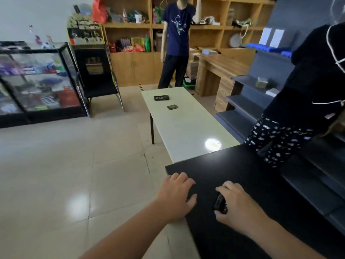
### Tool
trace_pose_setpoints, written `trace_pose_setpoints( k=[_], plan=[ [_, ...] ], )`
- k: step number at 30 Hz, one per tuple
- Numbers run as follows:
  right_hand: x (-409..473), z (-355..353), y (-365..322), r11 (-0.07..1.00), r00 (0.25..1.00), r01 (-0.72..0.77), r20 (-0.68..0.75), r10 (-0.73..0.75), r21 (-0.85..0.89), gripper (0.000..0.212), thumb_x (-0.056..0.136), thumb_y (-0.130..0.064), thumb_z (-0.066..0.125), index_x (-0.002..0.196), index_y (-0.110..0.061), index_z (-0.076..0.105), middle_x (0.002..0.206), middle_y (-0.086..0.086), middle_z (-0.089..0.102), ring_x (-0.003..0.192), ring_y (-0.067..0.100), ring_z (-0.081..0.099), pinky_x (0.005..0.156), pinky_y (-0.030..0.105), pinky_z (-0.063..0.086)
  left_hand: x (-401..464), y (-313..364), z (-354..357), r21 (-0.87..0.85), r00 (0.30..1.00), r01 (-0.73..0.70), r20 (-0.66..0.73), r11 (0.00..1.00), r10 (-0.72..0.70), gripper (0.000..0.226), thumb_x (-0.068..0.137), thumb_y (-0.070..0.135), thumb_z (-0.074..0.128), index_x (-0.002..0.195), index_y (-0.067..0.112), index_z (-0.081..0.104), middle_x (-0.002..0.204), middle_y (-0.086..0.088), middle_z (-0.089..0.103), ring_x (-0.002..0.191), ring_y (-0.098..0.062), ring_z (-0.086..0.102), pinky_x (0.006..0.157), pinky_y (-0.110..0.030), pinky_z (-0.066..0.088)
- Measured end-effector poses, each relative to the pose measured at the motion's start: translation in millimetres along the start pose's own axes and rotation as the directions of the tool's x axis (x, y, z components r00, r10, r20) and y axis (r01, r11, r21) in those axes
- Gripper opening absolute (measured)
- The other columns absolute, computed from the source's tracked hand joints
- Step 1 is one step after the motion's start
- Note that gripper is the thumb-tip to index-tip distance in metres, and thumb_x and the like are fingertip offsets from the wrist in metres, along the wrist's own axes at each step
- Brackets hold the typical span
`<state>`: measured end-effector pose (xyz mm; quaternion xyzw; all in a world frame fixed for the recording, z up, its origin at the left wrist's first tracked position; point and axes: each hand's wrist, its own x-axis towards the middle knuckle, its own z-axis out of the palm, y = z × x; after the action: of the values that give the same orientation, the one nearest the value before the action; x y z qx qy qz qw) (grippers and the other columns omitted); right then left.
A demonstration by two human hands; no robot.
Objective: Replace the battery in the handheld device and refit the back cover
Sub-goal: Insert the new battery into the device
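My right hand (237, 202) is closed around a small black handheld device (220, 203) on the black table (252, 165) in front of me. My left hand (177, 193) lies flat on the table's left edge, fingers spread, holding nothing. On the white table (186, 131) farther away lie two dark flat pieces: a larger one (161, 97) at the far end and a smaller one (172, 107) nearer to me. Whether they are a cover, a battery or another device is too small to tell.
A person in a dark top and patterned trousers (298, 109) stands at the right of the black table. Another person in a blue shirt (176, 43) stands beyond the white table. A glass display case (37, 81) and a black chair (97, 75) stand at the left; shelves line the back.
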<state>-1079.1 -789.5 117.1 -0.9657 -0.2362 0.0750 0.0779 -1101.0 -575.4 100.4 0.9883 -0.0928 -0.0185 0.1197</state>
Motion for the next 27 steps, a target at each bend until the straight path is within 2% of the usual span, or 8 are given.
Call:
trace_pose_setpoints(
  k=[8, 19, 27],
  plan=[
    [144.6, -4.1, -63.8, 1.0, 0.999, -0.012, 0.041, 0.013, -0.013, 0.054, 0.087, -0.043, 0.072, 0.133, -0.02, 0.053, 0.128, -0.005, 0.045, 0.12, 0.017, 0.044, 0.095, 0.032, 0.052, 78.4, -123.9, -23.4, 0.003, 0.999, -0.012, 0.044, 1.0, 0.011, 0.05, 0.101, 0.048, 0.045, 0.146, 0.026, 0.046, 0.136, 0.003, 0.057, 0.124, -0.02, 0.051, 0.111, -0.04, 0.04],
    [355.5, 6.5, -67.1, 1.0, 0.99, 0.005, 0.143, -0.001, -0.023, 0.04, 0.088, -0.039, 0.067, 0.12, -0.018, 0.054, 0.117, 0.0, 0.046, 0.113, 0.021, 0.046, 0.086, 0.033, 0.054, 217.7, -265.7, -35.2, 0.055, 0.988, 0.014, 0.155, 0.998, -0.023, 0.053, 0.101, 0.052, 0.041, 0.147, 0.028, 0.044, 0.139, 0.004, 0.052, 0.126, -0.019, 0.049, 0.111, -0.036, 0.037],
    [518.6, -5.3, -94.3, 0.996, 0.982, 0.044, 0.188, -0.029, -0.075, 0.044, 0.089, -0.039, 0.064, 0.126, -0.018, 0.053, 0.123, 0.003, 0.047, 0.117, 0.023, 0.046, 0.088, 0.034, 0.054, 320.2, -385.1, -66.1, 0.054, 0.987, 0.044, 0.151, 0.998, -0.052, 0.052, 0.101, 0.052, 0.04, 0.148, 0.029, 0.044, 0.141, 0.005, 0.051, 0.127, -0.018, 0.048, 0.113, -0.035, 0.036]
  ],
)
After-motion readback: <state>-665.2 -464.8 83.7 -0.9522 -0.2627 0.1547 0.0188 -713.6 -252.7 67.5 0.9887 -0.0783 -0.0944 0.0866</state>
